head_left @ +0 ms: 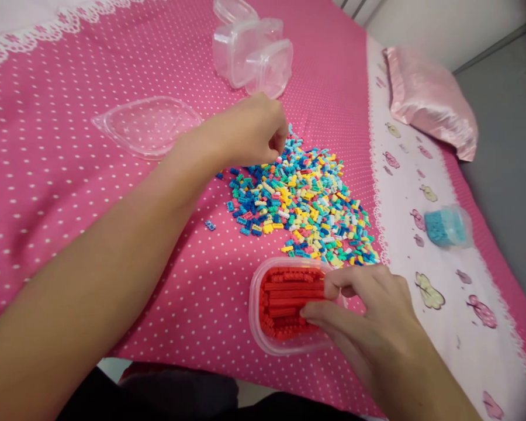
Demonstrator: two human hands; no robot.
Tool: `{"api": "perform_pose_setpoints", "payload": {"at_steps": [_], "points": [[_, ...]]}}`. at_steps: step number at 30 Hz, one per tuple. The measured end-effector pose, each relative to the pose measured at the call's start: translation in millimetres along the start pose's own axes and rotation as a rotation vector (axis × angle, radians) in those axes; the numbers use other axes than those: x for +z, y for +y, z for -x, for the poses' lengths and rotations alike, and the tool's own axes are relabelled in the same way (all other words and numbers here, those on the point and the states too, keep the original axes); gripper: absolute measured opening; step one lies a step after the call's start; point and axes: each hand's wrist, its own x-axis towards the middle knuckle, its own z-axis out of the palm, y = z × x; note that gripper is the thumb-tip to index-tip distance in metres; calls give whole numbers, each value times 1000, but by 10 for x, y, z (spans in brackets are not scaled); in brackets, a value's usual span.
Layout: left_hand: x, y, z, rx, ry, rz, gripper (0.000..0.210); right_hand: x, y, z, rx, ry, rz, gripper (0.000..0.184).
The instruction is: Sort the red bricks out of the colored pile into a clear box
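My left hand (260, 128) is closed with its fingers curled down at the upper left edge of a pile of small plastic building bricks (307, 193) in blue, yellow, green, white and pink. Its fingertips are hidden from me. Close to me stands a clear plastic container (255, 316) with red building bricks (284, 295) packed inside in rows. My right hand (368, 310) reaches over the container's right side, thumb and forefinger drawn together at the red bricks. Whatever lies between those fingertips is too small to make out.
Clear empty containers (249, 52) are grouped at the back. A clear lid (151, 126) lies left of the pile. On the right, a small container of light blue pieces (442, 228) lies near a pink satin pillow (433, 99). A polka-dot cloth (179, 310) covers the surface.
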Motion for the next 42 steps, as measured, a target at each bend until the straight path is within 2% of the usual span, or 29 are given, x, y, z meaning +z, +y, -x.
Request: {"api": "perform_pose_setpoints", "payload": {"at_steps": [5, 8, 15, 18, 21, 25, 33, 38, 42], "points": [[-16, 55, 7, -1, -3, -60, 30, -165, -54, -2, 86, -97, -122, 15], [-23, 68, 10, -6, -6, -59, 30, -163, -80, -37, 105, -135, -168, 13], [-21, 20, 5, 9, 0, 0, 31, -15, -131, -111, 141, 16, -231, 20], [-14, -2, 1, 11, 3, 14, 30, 1, -137, -120, 170, 51, -203, 29], [16, -46, -7, 12, 10, 55, 26, 0, -125, -134, 110, 14, -177, 30], [80, -118, -31, 6, 40, 138, 22, 6, -114, -132, 77, 38, -134, 40], [107, -127, -71, -11, 40, 93, 19, -36, -76, -67, 10, -89, -90, 28], [144, -194, -95, -24, 18, 73, 23, 10, -3, -14, -6, -49, -55, 31], [172, -238, -108, -61, 23, 145, 23, 36, 15, -7, -29, -47, -58, 29]]}}
